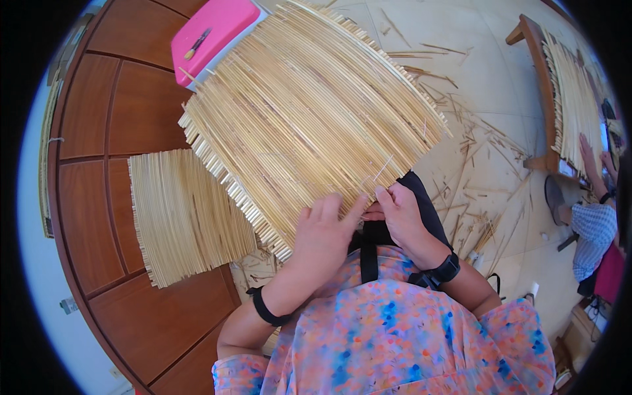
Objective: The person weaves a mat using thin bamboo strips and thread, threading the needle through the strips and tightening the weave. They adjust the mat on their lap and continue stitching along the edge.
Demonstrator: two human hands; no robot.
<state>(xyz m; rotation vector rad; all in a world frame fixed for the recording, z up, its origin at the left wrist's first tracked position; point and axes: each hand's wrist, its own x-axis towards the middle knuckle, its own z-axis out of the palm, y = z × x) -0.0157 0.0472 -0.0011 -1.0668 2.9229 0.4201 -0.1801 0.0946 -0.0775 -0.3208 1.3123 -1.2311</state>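
Observation:
A large mat of pale straw-coloured reed stalks (309, 99), laid side by side, slopes away in front of me, its near edge at my lap. On this edge my left hand (322, 227) rests with its fingers spread over the stalks. Close beside it, my right hand (405, 214) pinches the mat's near edge, thumb above and fingertips curled below. Short whitish strands (383, 168) stick up from the stalks just beyond my fingers. What lies between the right fingertips is partly hidden.
A smaller reed mat (191, 217) leans on brown wooden panelling (82, 99) at left. A brush (195, 46) lies on a pink-lidded box (217, 23). Loose stalks (484, 234) litter the tiled floor. At right, another person's hand (586, 155) touches reeds on a wooden bench (546, 79).

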